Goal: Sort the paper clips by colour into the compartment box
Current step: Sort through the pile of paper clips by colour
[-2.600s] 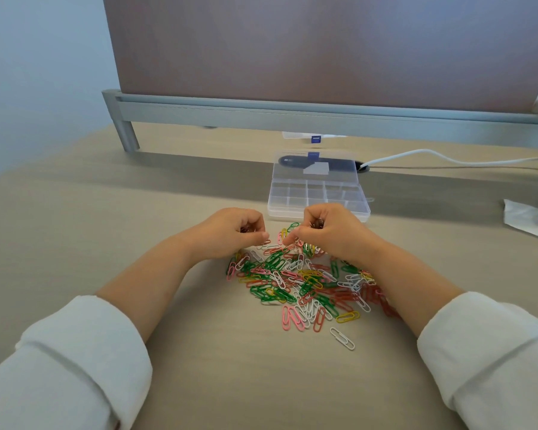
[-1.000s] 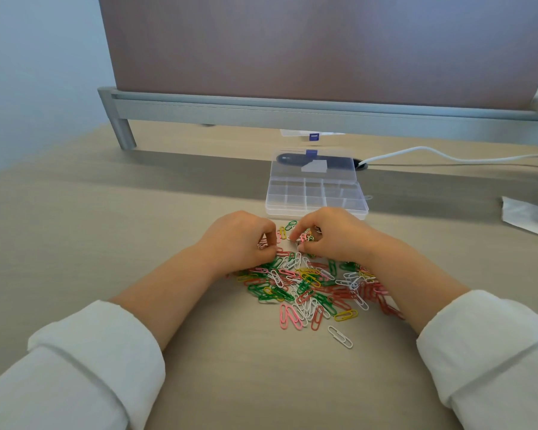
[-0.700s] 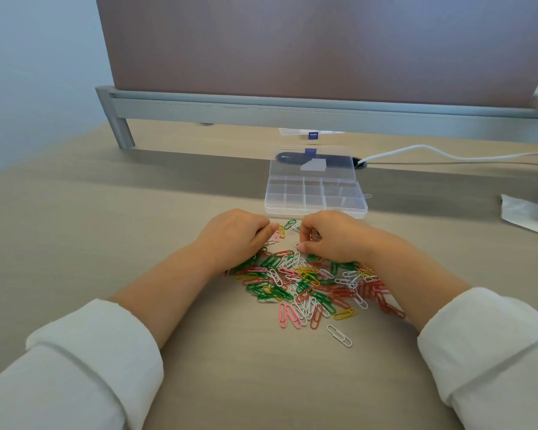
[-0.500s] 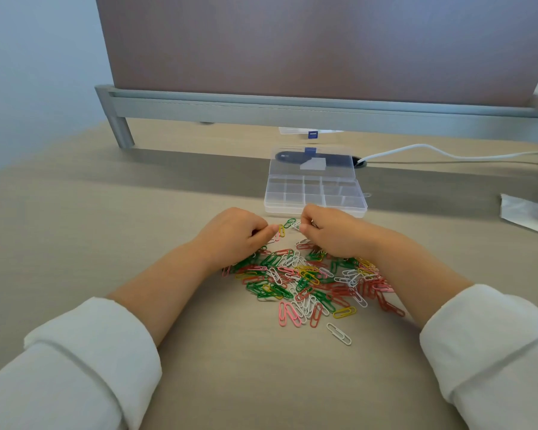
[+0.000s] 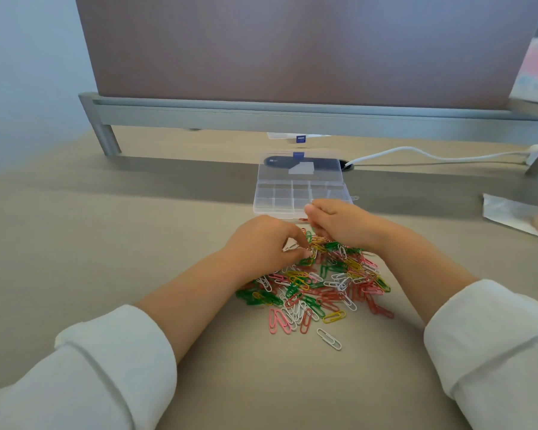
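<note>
A heap of paper clips (image 5: 319,288) in green, red, pink, yellow and white lies on the desk between my forearms. Behind it stands the clear compartment box (image 5: 272,201), its lid (image 5: 323,172) open and lying flat at the back. My left hand (image 5: 261,243) rests on the far left of the heap and pinches a white clip (image 5: 292,247) with thumb and forefinger. My right hand (image 5: 339,225) hovers curled over the box's front edge. A red clip (image 5: 303,219) shows just under its fingertips; anything else in the fist is hidden.
A grey metal riser (image 5: 292,117) carrying a brown panel crosses the desk behind the box. A white cable (image 5: 432,154) runs right from a dark desk grommet (image 5: 347,164). A white sheet (image 5: 507,212) lies at the right edge.
My right hand has lifted off the heap and moved forward to the box's front edge. My left hand has stayed at the heap and has closed thumb and forefinger on a white clip.
</note>
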`<state>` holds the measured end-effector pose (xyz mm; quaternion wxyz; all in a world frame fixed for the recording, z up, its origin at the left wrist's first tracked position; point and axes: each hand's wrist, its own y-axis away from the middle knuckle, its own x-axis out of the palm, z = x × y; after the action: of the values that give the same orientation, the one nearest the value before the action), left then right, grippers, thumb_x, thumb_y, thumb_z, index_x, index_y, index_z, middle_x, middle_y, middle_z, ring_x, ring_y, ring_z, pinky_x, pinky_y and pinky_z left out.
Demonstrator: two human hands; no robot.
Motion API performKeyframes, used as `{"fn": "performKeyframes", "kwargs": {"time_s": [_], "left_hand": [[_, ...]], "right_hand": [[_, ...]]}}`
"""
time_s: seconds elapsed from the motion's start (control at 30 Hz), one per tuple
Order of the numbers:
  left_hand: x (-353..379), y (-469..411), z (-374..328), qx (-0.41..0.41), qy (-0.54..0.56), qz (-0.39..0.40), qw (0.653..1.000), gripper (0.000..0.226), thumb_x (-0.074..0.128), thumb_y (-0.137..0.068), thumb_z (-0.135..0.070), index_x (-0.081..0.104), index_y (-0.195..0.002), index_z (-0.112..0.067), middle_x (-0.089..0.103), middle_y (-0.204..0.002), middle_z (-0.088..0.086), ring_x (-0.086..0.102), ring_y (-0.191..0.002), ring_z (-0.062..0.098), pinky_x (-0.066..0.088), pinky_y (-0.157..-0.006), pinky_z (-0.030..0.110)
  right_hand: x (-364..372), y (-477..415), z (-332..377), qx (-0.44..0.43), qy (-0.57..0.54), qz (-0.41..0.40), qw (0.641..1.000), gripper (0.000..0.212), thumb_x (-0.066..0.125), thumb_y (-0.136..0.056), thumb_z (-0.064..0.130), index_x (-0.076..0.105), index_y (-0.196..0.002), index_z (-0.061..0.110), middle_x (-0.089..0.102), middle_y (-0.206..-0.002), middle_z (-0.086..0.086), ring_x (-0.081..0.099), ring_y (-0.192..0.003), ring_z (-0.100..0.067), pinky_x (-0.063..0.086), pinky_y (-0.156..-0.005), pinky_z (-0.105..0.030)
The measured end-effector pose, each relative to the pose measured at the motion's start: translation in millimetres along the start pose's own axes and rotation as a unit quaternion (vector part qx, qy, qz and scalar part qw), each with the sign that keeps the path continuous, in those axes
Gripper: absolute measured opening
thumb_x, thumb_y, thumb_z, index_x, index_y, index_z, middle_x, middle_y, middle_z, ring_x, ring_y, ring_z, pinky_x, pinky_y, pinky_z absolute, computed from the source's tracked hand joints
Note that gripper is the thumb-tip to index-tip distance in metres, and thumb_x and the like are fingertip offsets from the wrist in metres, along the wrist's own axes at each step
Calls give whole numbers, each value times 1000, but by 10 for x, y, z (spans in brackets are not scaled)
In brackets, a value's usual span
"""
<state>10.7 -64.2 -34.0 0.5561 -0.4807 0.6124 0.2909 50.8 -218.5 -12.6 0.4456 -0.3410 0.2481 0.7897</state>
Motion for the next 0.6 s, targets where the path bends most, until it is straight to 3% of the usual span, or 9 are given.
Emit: {"fn": "performKeyframes", "kwargs": {"time_s": [0.1,0.27,0.43,0.6], "left_hand": [[40,-109,-79,-24,-9,18,999,25,58,-83,-48,67,-95,-27,37,-60,-14,42,-69,9,35,-64,24],[-26,-224,-96,-52,57,94,993,15,68,-79,-38,67,-86,-24,44,-66,-15,42,-62,4,29,-53,20],[-67,-238,-93,-46,82,162,982,11,65,-83,-32,63,-78,-23,48,-69,-14,43,-63,3,32,-54,21],[-81,-214,-55,-72,117,141,981,15,45,-95,-35,47,-82,-26,50,-74,-11,45,-67,4,33,-59,24]], "right_hand": [[-42,45,-62,1,32,-13,999,51,26,-99,42,37,-58,15,38,-55,2,33,-50,-13,28,-55,-26],[-124,154,-180,23,66,-27,997,58,28,-99,42,40,-51,13,41,-51,0,39,-49,-15,32,-56,-26],[-164,224,-213,21,94,-12,995,46,38,-98,36,45,-56,19,40,-54,3,38,-51,-11,29,-53,-23],[-107,292,-227,8,96,-25,995,18,68,-82,35,61,-71,22,42,-57,12,39,-52,-2,27,-51,-18]]}}
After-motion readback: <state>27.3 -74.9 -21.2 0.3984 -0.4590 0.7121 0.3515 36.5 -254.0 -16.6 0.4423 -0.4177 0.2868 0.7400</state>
